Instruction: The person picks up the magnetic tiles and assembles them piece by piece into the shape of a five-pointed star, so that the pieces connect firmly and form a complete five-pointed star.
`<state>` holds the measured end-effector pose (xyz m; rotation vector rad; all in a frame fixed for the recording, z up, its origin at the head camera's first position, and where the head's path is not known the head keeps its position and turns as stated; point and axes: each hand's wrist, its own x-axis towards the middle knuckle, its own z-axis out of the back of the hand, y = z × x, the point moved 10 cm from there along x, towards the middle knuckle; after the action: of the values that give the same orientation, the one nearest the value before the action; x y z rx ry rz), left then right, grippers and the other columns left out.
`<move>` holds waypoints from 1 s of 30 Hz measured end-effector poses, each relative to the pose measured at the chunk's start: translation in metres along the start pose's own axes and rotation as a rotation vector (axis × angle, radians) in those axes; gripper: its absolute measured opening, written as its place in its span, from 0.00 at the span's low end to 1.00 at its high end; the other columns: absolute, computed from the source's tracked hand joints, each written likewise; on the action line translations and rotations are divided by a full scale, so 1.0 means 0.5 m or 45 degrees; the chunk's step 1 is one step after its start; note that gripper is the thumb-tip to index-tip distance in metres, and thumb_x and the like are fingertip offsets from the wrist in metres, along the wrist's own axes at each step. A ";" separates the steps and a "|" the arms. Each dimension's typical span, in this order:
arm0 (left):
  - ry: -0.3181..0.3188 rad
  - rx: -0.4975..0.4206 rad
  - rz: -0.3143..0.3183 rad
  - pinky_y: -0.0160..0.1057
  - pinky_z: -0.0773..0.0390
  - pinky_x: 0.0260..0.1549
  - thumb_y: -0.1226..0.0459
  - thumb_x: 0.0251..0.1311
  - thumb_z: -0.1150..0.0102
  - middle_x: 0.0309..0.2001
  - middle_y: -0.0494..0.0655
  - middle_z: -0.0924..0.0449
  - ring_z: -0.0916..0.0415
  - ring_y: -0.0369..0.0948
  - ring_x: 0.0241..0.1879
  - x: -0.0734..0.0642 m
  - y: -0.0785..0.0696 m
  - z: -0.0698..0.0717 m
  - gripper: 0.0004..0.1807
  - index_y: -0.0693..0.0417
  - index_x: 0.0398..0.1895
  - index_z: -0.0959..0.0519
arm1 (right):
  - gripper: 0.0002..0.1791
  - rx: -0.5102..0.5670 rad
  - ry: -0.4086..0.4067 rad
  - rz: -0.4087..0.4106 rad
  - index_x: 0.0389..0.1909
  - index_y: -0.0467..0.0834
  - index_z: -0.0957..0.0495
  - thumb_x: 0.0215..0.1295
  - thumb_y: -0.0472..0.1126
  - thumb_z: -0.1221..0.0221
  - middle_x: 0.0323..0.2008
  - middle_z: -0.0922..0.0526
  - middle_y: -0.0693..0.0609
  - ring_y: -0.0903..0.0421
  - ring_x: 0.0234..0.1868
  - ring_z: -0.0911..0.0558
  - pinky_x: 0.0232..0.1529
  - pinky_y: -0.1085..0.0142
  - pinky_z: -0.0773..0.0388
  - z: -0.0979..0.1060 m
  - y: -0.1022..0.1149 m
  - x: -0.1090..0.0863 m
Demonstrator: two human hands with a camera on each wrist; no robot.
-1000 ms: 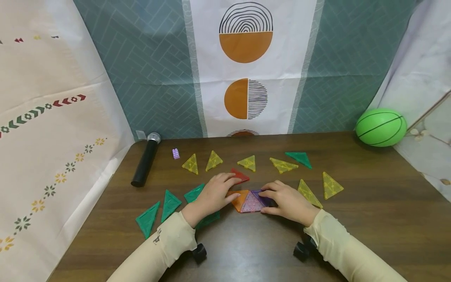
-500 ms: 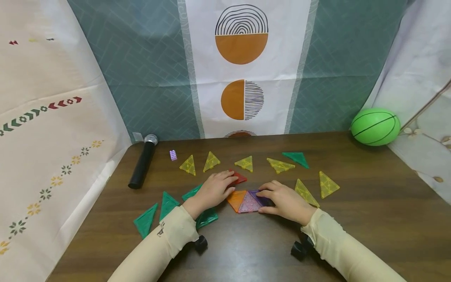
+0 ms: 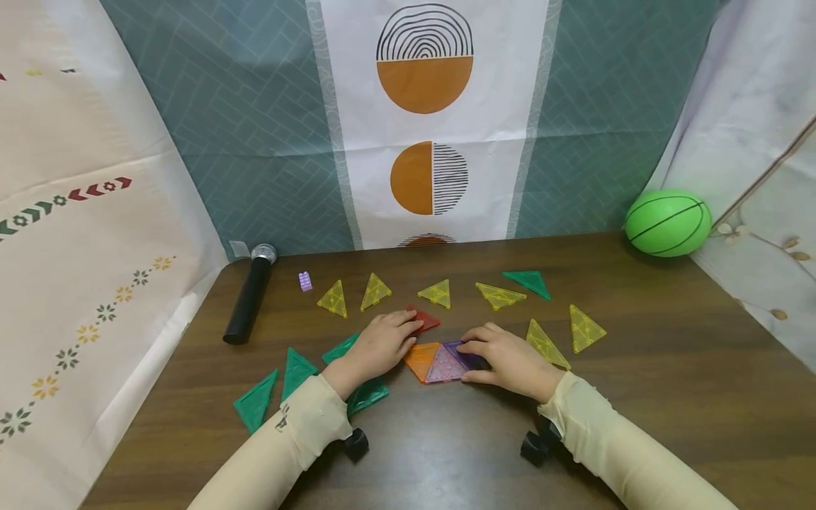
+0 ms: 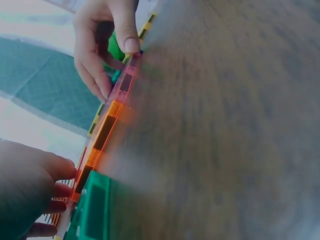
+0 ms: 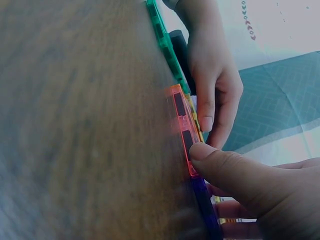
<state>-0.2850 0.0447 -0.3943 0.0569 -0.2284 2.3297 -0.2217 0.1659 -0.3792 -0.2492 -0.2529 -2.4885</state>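
Three triangular magnetic tiles lie edge to edge on the table: an orange tile [image 3: 421,360], a pink tile [image 3: 444,365] and a purple tile [image 3: 468,360]. My right hand [image 3: 512,359] grips the purple tile, its thumb at the near edge by the pink one and its fingers on the far side. Part of the purple tile is hidden beneath that hand. Behind the row lies a red triangular tile [image 3: 427,321]. My left hand [image 3: 376,347] reaches over to it, fingertips resting at its left side. The left thumb is beside the orange tile.
Several green triangular tiles [image 3: 256,401] lie around the left forearm, one partly under the hand. Yellow tiles [image 3: 500,295] spread across the back and right, with one green tile [image 3: 530,282] among them. A microphone [image 3: 249,297], small purple block [image 3: 305,281] and green ball [image 3: 668,222] stand farther out.
My left thumb has drawn back from the orange tile, while the fingers stay at the red tile. The right hand keeps its place on the purple tile. The head view has shifted slightly.
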 end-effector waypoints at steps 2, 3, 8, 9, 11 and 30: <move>-0.001 0.002 -0.002 0.51 0.34 0.66 0.58 0.70 0.49 0.67 0.52 0.31 0.33 0.49 0.67 -0.003 0.001 0.001 0.21 0.53 0.64 0.27 | 0.26 0.002 -0.005 0.007 0.49 0.45 0.17 0.57 0.58 0.35 0.50 0.18 0.49 0.54 0.49 0.23 0.50 0.60 0.20 0.001 0.001 0.002; -0.002 0.002 -0.004 0.50 0.34 0.66 0.58 0.70 0.49 0.67 0.51 0.31 0.33 0.48 0.67 -0.004 0.001 0.001 0.21 0.53 0.63 0.26 | 0.26 0.001 -0.006 0.008 0.49 0.45 0.17 0.56 0.58 0.35 0.50 0.18 0.49 0.54 0.49 0.22 0.50 0.60 0.20 0.001 0.002 0.002; -0.016 -0.013 -0.021 0.50 0.33 0.65 0.58 0.69 0.48 0.67 0.50 0.30 0.32 0.47 0.67 -0.008 -0.001 0.002 0.20 0.53 0.62 0.25 | 0.26 -0.006 -0.012 0.000 0.48 0.45 0.17 0.56 0.59 0.35 0.50 0.18 0.50 0.55 0.49 0.22 0.49 0.61 0.19 0.001 -0.001 0.001; -0.018 -0.015 -0.024 0.50 0.33 0.65 0.58 0.69 0.48 0.66 0.50 0.29 0.32 0.47 0.67 -0.009 -0.001 0.002 0.20 0.53 0.62 0.25 | 0.26 -0.003 -0.009 -0.005 0.48 0.45 0.16 0.56 0.59 0.35 0.50 0.18 0.50 0.55 0.49 0.22 0.49 0.61 0.19 0.000 -0.002 0.001; -0.017 -0.010 -0.031 0.50 0.33 0.65 0.58 0.69 0.48 0.67 0.49 0.30 0.32 0.46 0.67 -0.010 -0.002 0.001 0.20 0.52 0.62 0.25 | 0.26 0.003 -0.006 -0.014 0.48 0.45 0.17 0.56 0.59 0.35 0.50 0.18 0.50 0.55 0.49 0.22 0.49 0.61 0.19 0.000 -0.003 0.000; 0.020 -0.030 -0.028 0.50 0.35 0.67 0.58 0.69 0.48 0.68 0.48 0.31 0.35 0.45 0.68 -0.022 -0.004 -0.005 0.20 0.51 0.62 0.25 | 0.26 0.014 0.023 -0.030 0.50 0.45 0.17 0.56 0.59 0.36 0.51 0.19 0.50 0.55 0.50 0.23 0.50 0.61 0.19 -0.005 -0.002 0.002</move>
<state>-0.2759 0.0387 -0.3975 0.0295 -0.2458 2.3043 -0.2236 0.1655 -0.3815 -0.2206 -0.2631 -2.5110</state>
